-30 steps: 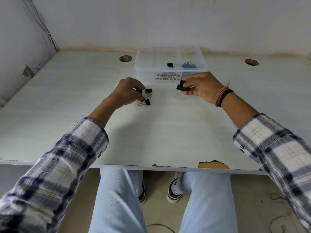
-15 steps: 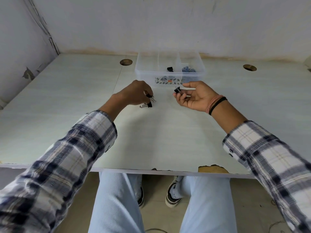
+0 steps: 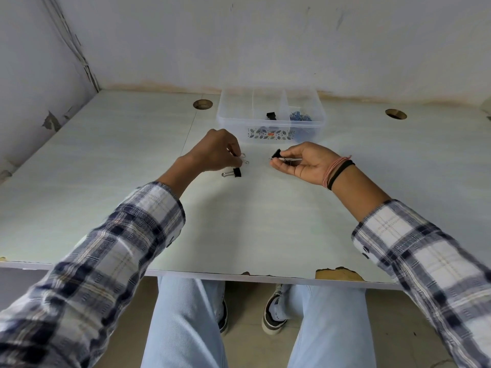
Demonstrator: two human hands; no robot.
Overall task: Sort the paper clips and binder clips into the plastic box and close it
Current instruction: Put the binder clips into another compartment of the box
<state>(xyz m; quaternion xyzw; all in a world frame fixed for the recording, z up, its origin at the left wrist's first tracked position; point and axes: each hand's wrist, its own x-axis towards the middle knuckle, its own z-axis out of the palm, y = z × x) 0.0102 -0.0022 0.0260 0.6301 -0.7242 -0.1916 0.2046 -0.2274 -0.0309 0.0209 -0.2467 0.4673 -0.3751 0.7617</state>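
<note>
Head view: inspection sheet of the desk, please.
Surface: pale desk, front edge chipped.
Job's things: lidless plastic box holds a binder clip and blue paper clips; one loose binder clip lies on the desk.
Clutter: nothing seen.
Hands: left hand pinches silver clip handles; right hand, palm up, holds a black binder clip.
Cables: wiring along wall corner.
Surroundings: stained wall; two desk holes.

Clip [image 3: 240,158] mostly hidden under left hand [image 3: 215,151]
</note>
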